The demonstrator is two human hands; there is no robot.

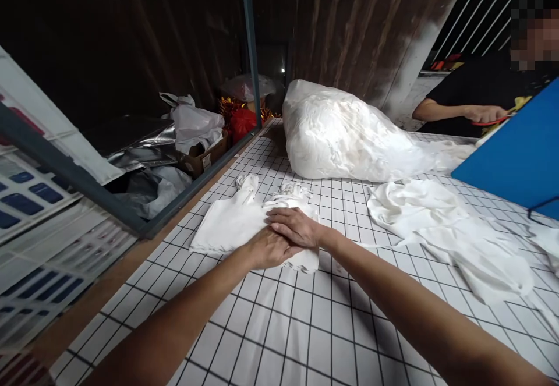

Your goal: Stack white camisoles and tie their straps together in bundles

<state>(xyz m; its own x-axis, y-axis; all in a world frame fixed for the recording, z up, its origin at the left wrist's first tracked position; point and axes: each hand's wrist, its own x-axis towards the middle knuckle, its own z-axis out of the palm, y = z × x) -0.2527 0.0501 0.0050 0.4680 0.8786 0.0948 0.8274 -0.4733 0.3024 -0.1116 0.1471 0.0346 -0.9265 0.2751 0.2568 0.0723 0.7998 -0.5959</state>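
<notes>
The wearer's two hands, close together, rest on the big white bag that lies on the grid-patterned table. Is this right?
Not on the big white bag: the head view shows the left hand and right hand, close together, resting on white cloth in front of it. The bag does lie on the grid-patterned table.

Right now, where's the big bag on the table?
In the head view, the big white bag sits right of centre, far back on the gridded table, beyond the right hand, left of the blue panel.
</notes>
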